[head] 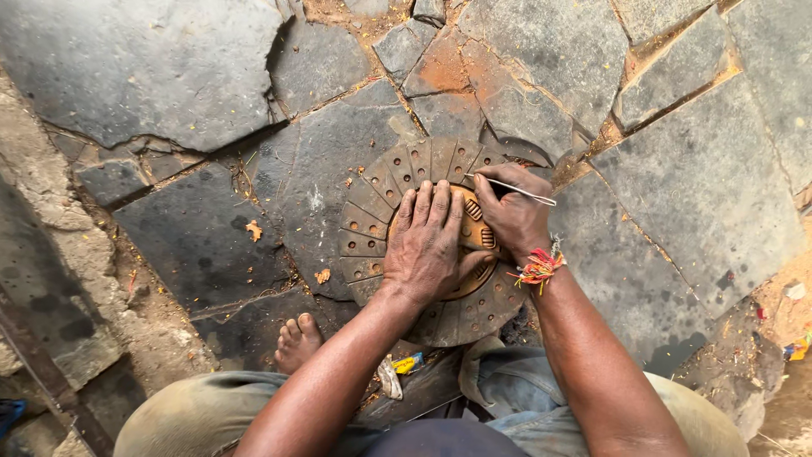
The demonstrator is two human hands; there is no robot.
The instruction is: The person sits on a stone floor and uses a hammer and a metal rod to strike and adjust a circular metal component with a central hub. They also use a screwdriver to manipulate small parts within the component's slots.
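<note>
Head view: left hand flat on clutch disc; right hand pinches wire — beside.

Small yellow-and-blue wrapper on the stone floor at bottom centre, crumpled, beside a whitish scrap. Colourful wrapper bits at the right edge. No signs, screens or labels.

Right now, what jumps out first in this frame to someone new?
The round, rust-brown clutch disc with its segmented outer ring lies flat on the cracked stone paving, mid-frame. The left hand presses flat on its hub, while the right hand beside it pinches a thin metal rod. A bright red-and-yellow thread band circles the right wrist.
</note>
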